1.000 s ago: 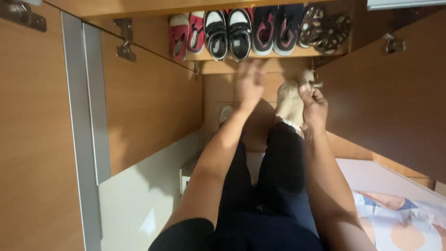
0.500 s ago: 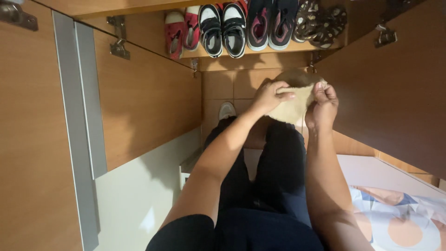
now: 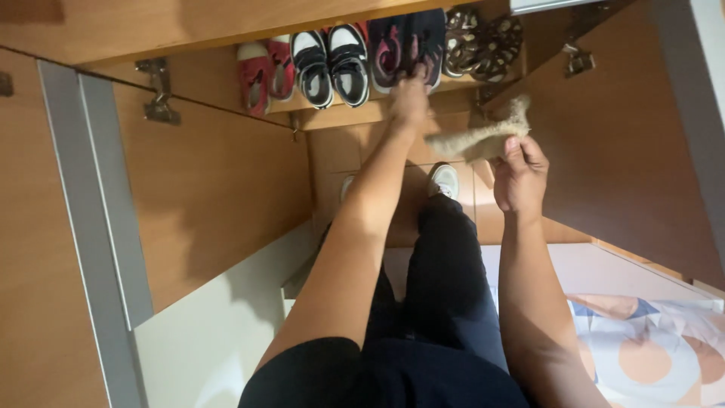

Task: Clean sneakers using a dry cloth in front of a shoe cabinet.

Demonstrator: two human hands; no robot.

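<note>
At the cabinet shelf, dark sneakers (image 3: 408, 41) are touched, perhaps gripped, by the left hand (image 3: 408, 97), while a beige cloth (image 3: 477, 138) is clamped in the right hand (image 3: 519, 175), wiping apparently pending.

Left hand (image 3: 408, 98) stretched to shelf, fingers on dark sneaker with pink trim (image 3: 396, 47). Right hand (image 3: 519, 175) pinches beige cloth (image 3: 482, 137); cloth trails left of grip, below shelf edge.
</note>
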